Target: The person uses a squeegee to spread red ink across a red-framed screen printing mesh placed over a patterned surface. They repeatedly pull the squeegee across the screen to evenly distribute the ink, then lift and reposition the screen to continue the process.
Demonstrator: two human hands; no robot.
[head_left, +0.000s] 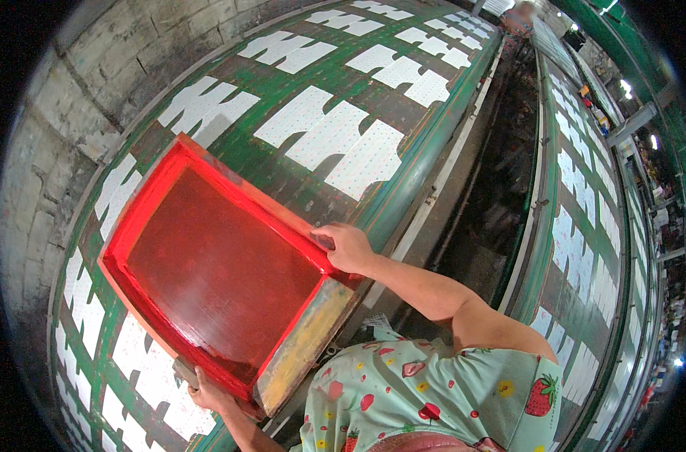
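A screen printing frame (219, 271) with a dark red mesh and bright red inner borders lies tilted in front of me, over the long green table. My right hand (347, 248) is closed on its right side rim, near the close corner. Along the opposite rim, my left hand (210, 393) grips the frame at a small dark block, its fingers partly hidden. The frame's near end is a worn strip (301, 346) stained yellow and grey. White cut fabric pieces (335, 139) with small coloured dots lie flat beyond the frame, and others (158, 377) show beside my left hand.
The green table (230, 162) runs far ahead beside a block wall (94, 83). A metal rail (433, 188) edges its right side. Across a dark aisle (478, 211) stands a second table with more fabric pieces (576, 188). Another person (518, 22) is at the aisle's far end.
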